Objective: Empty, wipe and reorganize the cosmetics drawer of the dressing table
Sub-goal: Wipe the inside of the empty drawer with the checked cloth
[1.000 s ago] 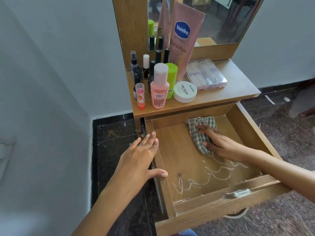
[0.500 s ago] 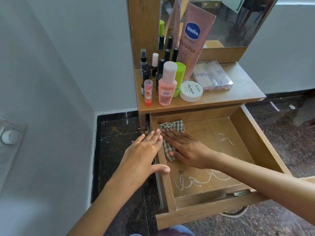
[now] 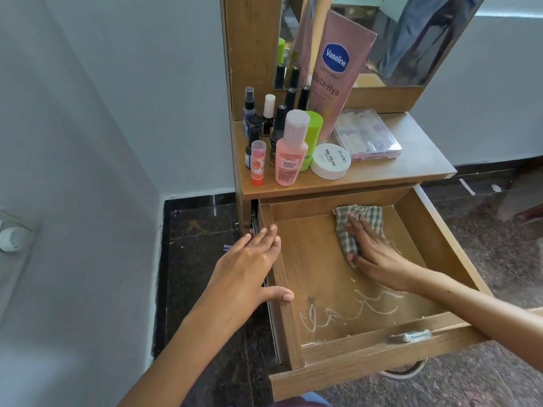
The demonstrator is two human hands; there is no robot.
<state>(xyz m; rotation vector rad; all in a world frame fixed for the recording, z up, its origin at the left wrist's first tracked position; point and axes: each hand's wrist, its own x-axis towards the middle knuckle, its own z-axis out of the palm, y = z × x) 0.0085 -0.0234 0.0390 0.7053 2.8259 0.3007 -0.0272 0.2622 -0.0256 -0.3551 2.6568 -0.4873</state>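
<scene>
The wooden drawer (image 3: 440,236) of the dressing table stands pulled out, with no cosmetics in it. White powdery streaks (image 3: 352,306) mark its floor near the front. My right hand (image 3: 373,254) presses flat on a checked cloth (image 3: 360,221) at the drawer's back middle. My left hand (image 3: 249,268) rests on the drawer's left wall, fingers over the rim and thumb on its top edge. The cosmetics stand on the tabletop (image 3: 411,168): a pink bottle (image 3: 291,151), a tall Vaseline tube (image 3: 338,74), a white nail polish jar (image 3: 330,161) and several small bottles.
A clear plastic case (image 3: 365,135) lies on the tabletop at the right. A mirror (image 3: 396,39) rises behind the cosmetics. A grey wall (image 3: 88,142) runs close on the left, with dark floor tiles (image 3: 199,259) between it and the drawer.
My right hand has slid the cloth from the drawer's back left corner rightward to the back middle. My left hand has stayed on the left wall.
</scene>
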